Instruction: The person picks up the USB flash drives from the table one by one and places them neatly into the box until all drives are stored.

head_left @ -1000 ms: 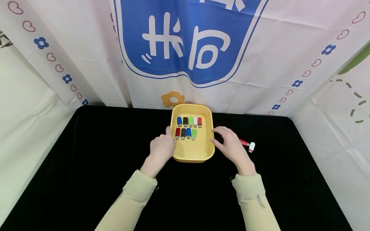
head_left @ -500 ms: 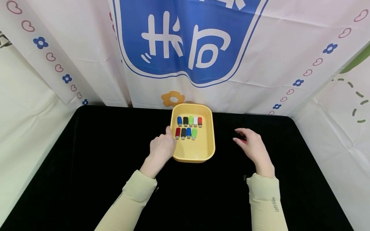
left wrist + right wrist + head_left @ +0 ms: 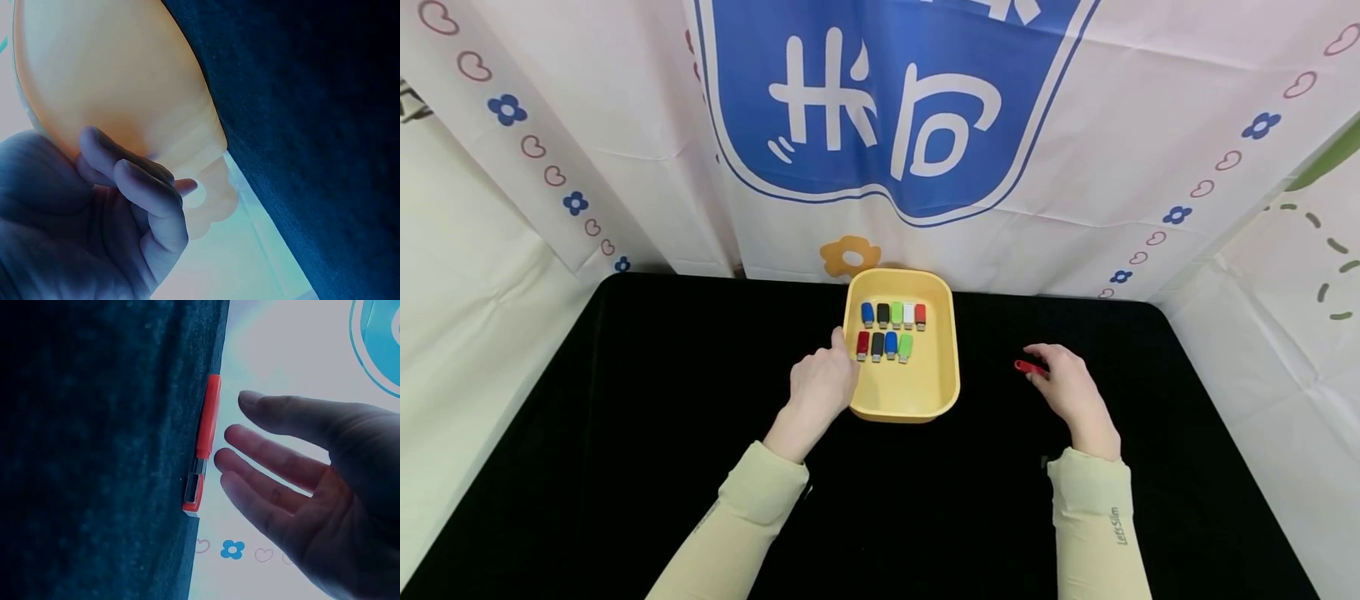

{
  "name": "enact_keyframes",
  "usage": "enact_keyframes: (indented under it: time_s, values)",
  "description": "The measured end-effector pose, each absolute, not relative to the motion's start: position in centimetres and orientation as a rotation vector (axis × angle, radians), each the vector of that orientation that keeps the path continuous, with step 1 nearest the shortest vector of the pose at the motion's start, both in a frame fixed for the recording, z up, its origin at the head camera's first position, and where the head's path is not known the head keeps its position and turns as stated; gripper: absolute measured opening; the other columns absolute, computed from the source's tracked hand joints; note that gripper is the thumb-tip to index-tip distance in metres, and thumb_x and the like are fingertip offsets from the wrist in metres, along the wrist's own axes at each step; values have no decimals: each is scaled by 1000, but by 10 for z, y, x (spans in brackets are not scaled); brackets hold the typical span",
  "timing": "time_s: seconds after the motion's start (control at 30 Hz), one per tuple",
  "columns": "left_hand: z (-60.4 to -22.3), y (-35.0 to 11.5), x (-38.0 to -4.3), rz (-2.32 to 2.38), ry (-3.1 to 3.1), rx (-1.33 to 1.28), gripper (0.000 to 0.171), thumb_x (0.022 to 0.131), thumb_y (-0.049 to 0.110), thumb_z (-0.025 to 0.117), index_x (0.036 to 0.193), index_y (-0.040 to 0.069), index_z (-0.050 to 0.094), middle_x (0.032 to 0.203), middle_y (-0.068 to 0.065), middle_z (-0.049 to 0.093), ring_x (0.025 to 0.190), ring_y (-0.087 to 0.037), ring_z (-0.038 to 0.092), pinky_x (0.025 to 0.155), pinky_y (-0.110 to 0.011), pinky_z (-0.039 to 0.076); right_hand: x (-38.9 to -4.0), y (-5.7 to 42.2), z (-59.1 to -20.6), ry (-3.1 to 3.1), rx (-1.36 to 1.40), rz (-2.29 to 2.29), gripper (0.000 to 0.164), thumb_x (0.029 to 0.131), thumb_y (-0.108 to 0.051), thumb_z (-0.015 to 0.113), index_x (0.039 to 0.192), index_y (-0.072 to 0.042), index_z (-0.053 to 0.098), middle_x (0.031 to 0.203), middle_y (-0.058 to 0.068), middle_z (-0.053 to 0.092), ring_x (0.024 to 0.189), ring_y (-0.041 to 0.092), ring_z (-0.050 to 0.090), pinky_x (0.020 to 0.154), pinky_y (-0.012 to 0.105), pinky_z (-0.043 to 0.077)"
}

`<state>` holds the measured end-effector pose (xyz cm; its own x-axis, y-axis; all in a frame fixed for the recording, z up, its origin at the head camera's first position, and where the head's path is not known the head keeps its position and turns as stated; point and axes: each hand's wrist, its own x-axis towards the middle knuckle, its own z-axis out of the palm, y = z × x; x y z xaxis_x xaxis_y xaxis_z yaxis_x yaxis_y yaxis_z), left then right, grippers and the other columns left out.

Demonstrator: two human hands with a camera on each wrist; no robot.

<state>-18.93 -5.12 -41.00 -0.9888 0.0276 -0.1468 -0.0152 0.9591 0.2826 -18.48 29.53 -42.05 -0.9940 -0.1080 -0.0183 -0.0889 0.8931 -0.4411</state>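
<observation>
A yellow plastic tray (image 3: 917, 392) stands at the back of the black table with two rows of USB sticks (image 3: 891, 344) in several colours. My left hand (image 3: 820, 383) holds its left side; in the left wrist view, bent fingers (image 3: 147, 187) lie against the outer wall. To the right of the tray, my right hand (image 3: 1070, 392) hovers around a red USB stick (image 3: 1028, 367), part of which it hides. The right wrist view shows straight, spread fingers (image 3: 269, 459) just apart from the red stick (image 3: 209, 419). At its end lies another stick (image 3: 194, 494) with a metal plug.
Behind the table hangs a white curtain (image 3: 760, 233) with a blue printed badge, close to the tray's far end. Black cloth (image 3: 662, 400) covers the table, and white sheets (image 3: 1285, 400) close off both sides.
My right hand has left the tray's right rim and moved right to the red USB stick, covering the white one seen earlier. The left hand and tray have stayed put.
</observation>
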Motion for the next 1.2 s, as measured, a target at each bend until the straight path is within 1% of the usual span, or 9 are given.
enact_keyframes:
  time_s: [0.1, 0.27, 0.57, 0.7, 0.87, 0.97, 1.1, 1.2]
  values:
    - [-410, -51, -189, 431, 2965, 11, 58, 102, 25, 50, 150, -2, 32, 68, -11, 59, 50, -21, 54, 43, -31, 39, -185, 296, -422, 3020, -185, -675, 39, 92, 0, 64, 130, 3, 59, 133, 29, 57, 120, 44, 56, 102, 59, 44]
    - [-410, -51, -189, 430, 2954, 3, 58, 103, 25, 49, 151, -2, 32, 68, -11, 59, 50, -21, 54, 43, -30, 39, -184, 295, -422, 3026, -254, -631, 39, 90, 3, 66, 128, 6, 60, 129, 31, 58, 119, 46, 56, 101, 59, 45]
    - [-409, -51, -189, 439, 2959, -8, 57, 102, 24, 48, 151, -2, 33, 66, -10, 58, 50, -21, 53, 42, -31, 38, -190, 289, -424, 3041, -362, -554, 34, 88, 5, 67, 122, 6, 64, 117, 30, 64, 107, 43, 62, 92, 56, 50]
    - [-409, -51, -189, 437, 2962, 1, 58, 102, 24, 49, 150, -3, 33, 67, -11, 59, 50, -21, 53, 43, -31, 39, -195, 284, -423, 3035, -363, -519, 30, 88, 7, 65, 118, 5, 67, 108, 26, 67, 95, 37, 63, 89, 54, 51]
    - [-409, -50, -189, 434, 2961, -2, 58, 102, 25, 50, 150, -2, 33, 68, -11, 59, 51, -21, 53, 43, -31, 39, -199, 280, -422, 2997, -314, -470, 28, 90, 6, 62, 116, 4, 69, 99, 20, 66, 81, 26, 56, 81, 48, 51]
    - [-408, -51, -189, 433, 2948, -12, 58, 103, 25, 49, 151, -2, 32, 68, -11, 59, 51, -21, 53, 43, -31, 39, -200, 280, -422, 2982, -301, -456, 24, 90, 4, 64, 113, 3, 70, 96, 18, 64, 78, 24, 54, 77, 44, 50]
    - [-408, -51, -189, 437, 2937, -14, 59, 103, 25, 48, 152, -2, 31, 68, -10, 59, 51, -22, 54, 43, -31, 39, -200, 281, -422, 2972, -304, -457, 15, 89, 3, 66, 102, -1, 72, 93, 16, 63, 76, 23, 54, 73, 41, 50]
    - [-409, -51, -189, 445, 2939, -12, 58, 103, 25, 49, 151, -2, 31, 67, -10, 58, 51, -22, 54, 43, -30, 39, -200, 280, -421, 2972, -318, -470, 12, 89, 4, 67, 96, -4, 72, 92, 14, 62, 74, 22, 54, 71, 40, 50]
